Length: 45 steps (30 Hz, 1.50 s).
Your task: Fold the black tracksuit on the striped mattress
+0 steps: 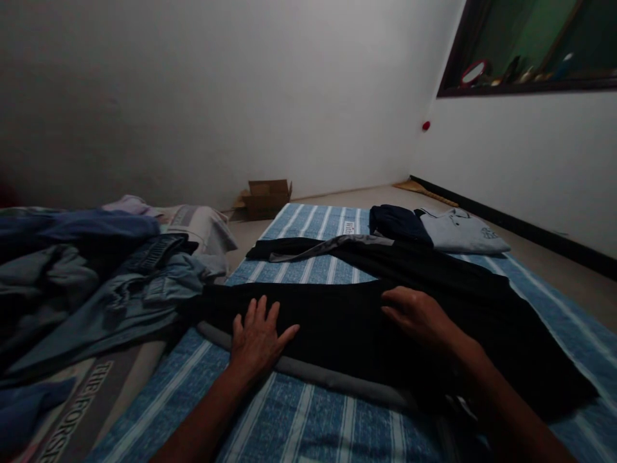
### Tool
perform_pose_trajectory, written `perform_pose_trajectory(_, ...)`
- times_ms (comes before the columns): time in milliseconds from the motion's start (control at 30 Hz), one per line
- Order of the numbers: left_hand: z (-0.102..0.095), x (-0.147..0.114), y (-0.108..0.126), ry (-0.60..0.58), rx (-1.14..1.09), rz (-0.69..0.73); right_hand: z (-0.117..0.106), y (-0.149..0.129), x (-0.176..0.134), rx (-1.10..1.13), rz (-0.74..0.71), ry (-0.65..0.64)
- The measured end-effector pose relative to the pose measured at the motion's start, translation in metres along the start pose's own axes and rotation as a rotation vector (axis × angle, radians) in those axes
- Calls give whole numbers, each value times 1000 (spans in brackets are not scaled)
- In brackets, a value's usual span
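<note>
Black trousers (328,315) with grey side stripes lie spread across the blue striped sheet, legs pointing left and waist toward the right. My left hand (258,337) is open, fingers spread flat on the nearer leg, close to its lower end. Over the upper part of that same leg is my right hand (414,312), its fingers curled and drawn together at the black cloth. The fingertips are partly hidden, and the dim light blurs the folds there. Beyond the nearer leg, the other trouser leg shows its grey patterned stripe (332,245).
Folded dark clothing (398,223) and a folded grey polo shirt (463,230) rest at the sheet's far right. To the left is a heap of clothes with jeans (159,283). An open cardboard box (267,200) stands on the floor by the wall.
</note>
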<state>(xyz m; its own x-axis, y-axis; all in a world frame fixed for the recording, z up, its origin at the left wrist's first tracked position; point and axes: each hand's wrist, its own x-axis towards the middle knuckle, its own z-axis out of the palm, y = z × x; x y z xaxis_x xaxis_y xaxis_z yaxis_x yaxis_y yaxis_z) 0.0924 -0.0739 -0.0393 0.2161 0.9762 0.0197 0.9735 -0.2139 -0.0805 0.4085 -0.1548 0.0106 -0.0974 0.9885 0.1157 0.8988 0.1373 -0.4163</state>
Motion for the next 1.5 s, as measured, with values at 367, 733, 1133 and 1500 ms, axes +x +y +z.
perform_pose_trajectory(367, 8, -3, -9, -72, -68, -31, 26, -19, 93, -290, 42, -313)
perform_pose_trajectory(733, -23, 20, 3, -174, -24, 112, 14, 4, 121, -347, 203, -408)
perform_pose_trajectory(1133, -12, 13, 121, -100, -302, 941, 1, 12, 128, -420, 189, -551)
perform_pose_trajectory(1500, 11, 13, 119, -17, -262, 974, 3, 28, 136, -427, 144, -533)
